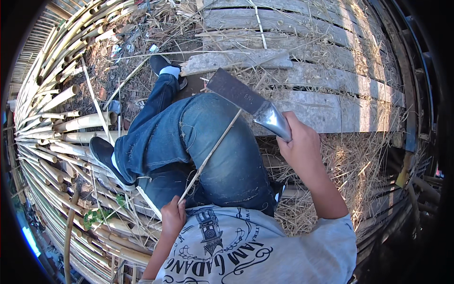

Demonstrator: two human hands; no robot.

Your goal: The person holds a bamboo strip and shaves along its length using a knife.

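My right hand [301,146] is closed round the shiny metal handle of a cleaver [235,93]. Its broad dark blade points to the upper left, above my raised knee. In my left hand [173,218], low and near my shirt, the fingers grip the lower end of a thin bamboo stick [211,154]. The stick slants up to the right across my jeans [227,142]. Its far tip lies close to the blade's lower edge; whether the two touch I cannot tell.
A platform of weathered planks [326,111] lies ahead and to the right, strewn with straw. A broken board [236,60] rests by its left end. Many bamboo poles [66,125] are stacked along the left. Loose straw [307,208] lies below the platform's near edge.
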